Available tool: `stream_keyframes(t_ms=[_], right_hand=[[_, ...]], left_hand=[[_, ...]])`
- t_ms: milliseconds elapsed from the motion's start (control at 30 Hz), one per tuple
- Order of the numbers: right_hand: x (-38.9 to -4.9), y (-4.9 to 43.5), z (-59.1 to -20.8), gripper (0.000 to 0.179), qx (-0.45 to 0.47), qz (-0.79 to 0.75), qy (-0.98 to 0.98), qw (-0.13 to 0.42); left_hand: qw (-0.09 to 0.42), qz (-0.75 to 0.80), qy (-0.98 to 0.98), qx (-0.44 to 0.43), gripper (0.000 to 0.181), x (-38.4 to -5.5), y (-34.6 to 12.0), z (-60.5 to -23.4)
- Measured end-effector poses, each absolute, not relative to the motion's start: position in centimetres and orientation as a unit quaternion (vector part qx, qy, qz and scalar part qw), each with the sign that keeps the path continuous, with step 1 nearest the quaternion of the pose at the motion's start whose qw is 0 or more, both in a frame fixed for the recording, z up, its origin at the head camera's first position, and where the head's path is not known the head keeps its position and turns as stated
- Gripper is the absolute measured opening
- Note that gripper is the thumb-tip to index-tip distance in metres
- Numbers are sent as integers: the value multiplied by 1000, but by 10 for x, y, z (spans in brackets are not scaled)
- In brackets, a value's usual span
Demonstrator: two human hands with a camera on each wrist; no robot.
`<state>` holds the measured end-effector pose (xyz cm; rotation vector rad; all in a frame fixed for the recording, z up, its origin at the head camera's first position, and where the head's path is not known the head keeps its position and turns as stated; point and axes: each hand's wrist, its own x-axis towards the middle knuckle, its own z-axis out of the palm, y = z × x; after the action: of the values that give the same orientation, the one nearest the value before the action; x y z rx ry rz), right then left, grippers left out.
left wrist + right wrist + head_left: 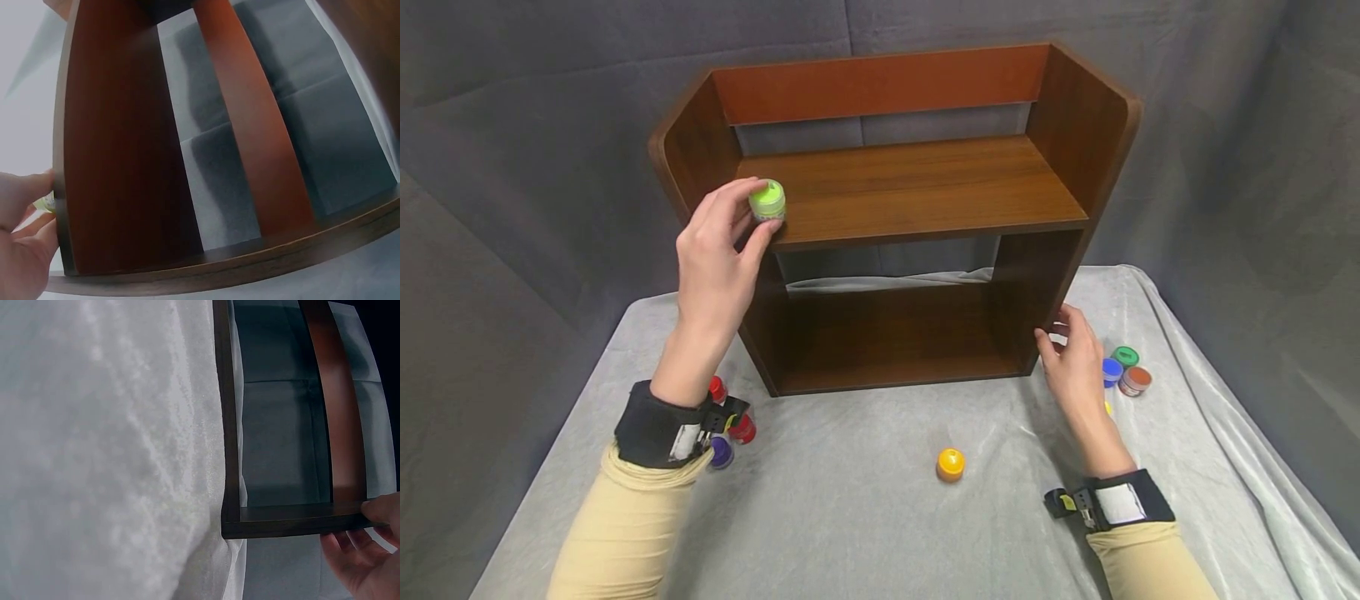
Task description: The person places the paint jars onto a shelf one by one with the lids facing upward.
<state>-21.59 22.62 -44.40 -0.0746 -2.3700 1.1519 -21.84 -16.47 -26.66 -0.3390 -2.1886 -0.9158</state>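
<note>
My left hand (715, 250) pinches a small round jar with a lime-green lid (767, 202) between thumb and fingers. The jar overlaps the front left corner of the upper board of a dark brown wooden shelf (917, 179). In the left wrist view, the jar (45, 202) shows only partly between the fingers, right by the board's edge. Low on the shelf's right side, my right hand (1073, 358) grips the side panel (1037, 292). The right wrist view has the thumb on one face of that panel (294, 525) and the fingers on the other.
A jar with an orange-yellow lid (951, 465) stands on the grey cloth (850, 500) in front. Right of the shelf are green (1125, 356), blue (1112, 372) and brown (1135, 381) jars. Red (743, 428) and purple (721, 452) ones sit beside the left forearm.
</note>
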Motion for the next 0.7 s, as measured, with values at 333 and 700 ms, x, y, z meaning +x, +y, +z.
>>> stream_keyframes(t_ms=[333, 700], right_hand=[[-216, 226, -444, 38, -25, 421, -870, 256], [-214, 228, -443, 38, -26, 425, -869, 252]], left_hand=[[343, -326, -876, -91, 45, -220, -161, -259], [309, -306, -900, -38, 44, -220, -156, -251]])
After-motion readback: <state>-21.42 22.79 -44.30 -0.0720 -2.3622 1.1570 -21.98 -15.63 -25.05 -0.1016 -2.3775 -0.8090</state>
